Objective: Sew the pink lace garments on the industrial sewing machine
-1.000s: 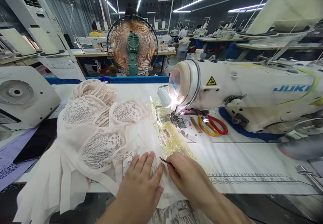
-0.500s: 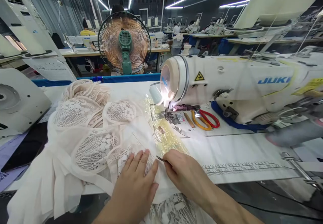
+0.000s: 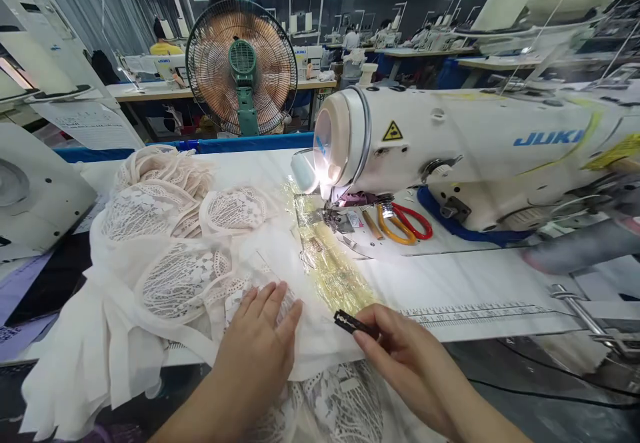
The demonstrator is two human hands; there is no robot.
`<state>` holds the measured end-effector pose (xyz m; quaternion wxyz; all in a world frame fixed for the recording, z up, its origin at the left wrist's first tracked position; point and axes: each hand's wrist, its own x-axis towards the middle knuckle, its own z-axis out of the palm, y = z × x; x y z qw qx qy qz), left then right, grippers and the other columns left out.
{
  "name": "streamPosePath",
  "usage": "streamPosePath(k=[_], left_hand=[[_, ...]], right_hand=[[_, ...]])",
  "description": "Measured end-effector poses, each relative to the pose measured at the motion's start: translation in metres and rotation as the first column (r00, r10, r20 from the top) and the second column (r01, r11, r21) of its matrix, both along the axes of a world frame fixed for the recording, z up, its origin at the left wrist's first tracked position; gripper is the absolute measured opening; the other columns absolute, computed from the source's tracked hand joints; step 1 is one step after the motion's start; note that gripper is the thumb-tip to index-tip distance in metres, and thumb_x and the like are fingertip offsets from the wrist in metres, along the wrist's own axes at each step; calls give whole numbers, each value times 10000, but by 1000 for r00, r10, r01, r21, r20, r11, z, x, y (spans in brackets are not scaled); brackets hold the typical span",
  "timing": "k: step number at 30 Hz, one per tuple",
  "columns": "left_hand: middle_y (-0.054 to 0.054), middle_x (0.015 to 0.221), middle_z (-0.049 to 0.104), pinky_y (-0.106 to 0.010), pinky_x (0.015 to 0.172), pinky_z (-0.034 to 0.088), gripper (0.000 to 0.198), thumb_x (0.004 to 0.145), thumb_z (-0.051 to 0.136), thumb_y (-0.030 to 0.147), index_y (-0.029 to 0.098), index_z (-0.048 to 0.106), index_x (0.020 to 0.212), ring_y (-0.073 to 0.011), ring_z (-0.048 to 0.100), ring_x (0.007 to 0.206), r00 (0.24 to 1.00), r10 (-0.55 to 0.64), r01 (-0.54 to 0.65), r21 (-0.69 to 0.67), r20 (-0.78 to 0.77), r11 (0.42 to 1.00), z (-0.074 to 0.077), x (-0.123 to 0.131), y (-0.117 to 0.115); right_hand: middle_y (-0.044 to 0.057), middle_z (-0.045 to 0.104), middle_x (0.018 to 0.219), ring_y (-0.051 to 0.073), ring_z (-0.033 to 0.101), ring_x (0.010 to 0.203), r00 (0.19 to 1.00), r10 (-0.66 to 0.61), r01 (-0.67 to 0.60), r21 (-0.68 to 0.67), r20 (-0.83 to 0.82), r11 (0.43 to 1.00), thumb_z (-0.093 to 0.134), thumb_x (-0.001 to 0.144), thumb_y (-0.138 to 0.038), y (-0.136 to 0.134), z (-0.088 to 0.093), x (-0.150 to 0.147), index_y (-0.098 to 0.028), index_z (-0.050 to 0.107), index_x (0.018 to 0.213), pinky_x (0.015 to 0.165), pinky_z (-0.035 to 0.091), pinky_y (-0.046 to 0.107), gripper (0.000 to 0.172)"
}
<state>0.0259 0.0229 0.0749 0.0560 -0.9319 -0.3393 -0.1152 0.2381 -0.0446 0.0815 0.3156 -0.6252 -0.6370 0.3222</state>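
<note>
My left hand (image 3: 265,333) lies flat with its fingers spread on a cream lace bra piece (image 3: 235,303) at the table's front. Between thumb and fingers of my right hand (image 3: 387,336) is a black razor blade (image 3: 353,323), its slotted face turned up. The blade is just right of the cloth, by the lower end of a crinkled yellowish clear film (image 3: 335,276). More lace cups (image 3: 180,280) with hanging straps are piled to the left. Another lace piece (image 3: 345,406) hangs below the front edge.
A JUKI sewing machine (image 3: 450,143) stands at the right with its lamp lit. Red-handled scissors (image 3: 417,222) and orange-handled scissors (image 3: 397,226) lie beneath it. A measuring tape (image 3: 460,313) runs along the front edge. A large fan (image 3: 243,66) stands behind the table.
My right hand has moved right, away from the left hand, and turned so that the blade's flat face shows. My left hand still rests on the lace. The view has shifted slightly.
</note>
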Motion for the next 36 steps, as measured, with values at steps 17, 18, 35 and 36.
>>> streamPosePath(k=[17, 18, 35, 36], left_hand=[[-143, 1337, 468, -544, 970, 373, 545, 811, 530, 532, 255, 489, 1277, -339, 438, 1210, 993, 107, -111, -98, -48, 989, -6, 11, -17], [-148, 1351, 449, -560, 968, 363, 597, 789, 532, 578, 267, 468, 1294, -348, 431, 1213, 993, 103, -109, -110, -63, 988, -7, 10, -17], [-170, 1401, 365, -594, 980, 306, 650, 745, 560, 618, 325, 433, 1311, -365, 364, 1256, 990, 82, -104, -197, -113, 975, -11, 8, -16], [-172, 1396, 372, -595, 976, 311, 652, 743, 562, 619, 331, 429, 1313, -365, 370, 1252, 991, 81, -99, -178, -104, 979, -13, 7, -16]], right_hand=[[14, 580, 721, 171, 543, 653, 975, -8, -45, 236, 221, 971, 400, 865, -221, 29, -6, -12, -200, 551, 818, 571, 402, 274, 159], [19, 583, 722, 178, 543, 673, 959, 17, -90, 245, 284, 965, 399, 860, -190, 34, -6, -18, -196, 555, 808, 584, 395, 279, 164], [18, 559, 665, 168, 507, 641, 846, 132, -235, 139, 516, 962, 442, 790, -56, 51, -5, -32, -171, 541, 677, 560, 324, 268, 189], [16, 553, 653, 168, 502, 629, 835, 132, -235, 128, 534, 964, 441, 783, -52, 49, -3, -29, -174, 527, 658, 551, 316, 270, 194]])
